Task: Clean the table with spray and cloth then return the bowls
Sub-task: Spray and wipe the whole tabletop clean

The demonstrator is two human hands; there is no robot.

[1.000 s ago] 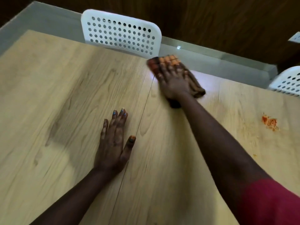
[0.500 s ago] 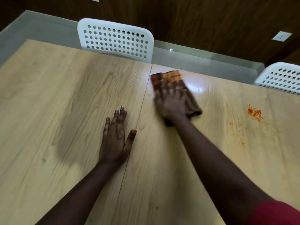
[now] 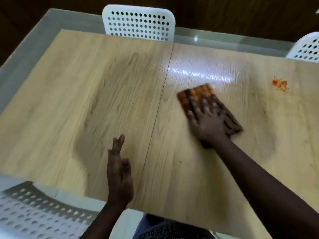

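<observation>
A person leans over a light wooden table [image 3: 72, 104] made of two panels with a thin seam down the middle. The right hand [image 3: 207, 121] lies flat, fingers spread, pressing a folded brown and orange cloth [image 3: 203, 94] onto the right panel, just beside the seam. The left hand [image 3: 119, 171] is near the table's near edge, turned on its side, fingers straight and holding nothing. An orange stain [image 3: 280, 84] sits on the table well to the right of the cloth. White perforated chairs stand at the far side [image 3: 138, 23], the far right [image 3: 307, 49] and the near left [image 3: 34, 213].
</observation>
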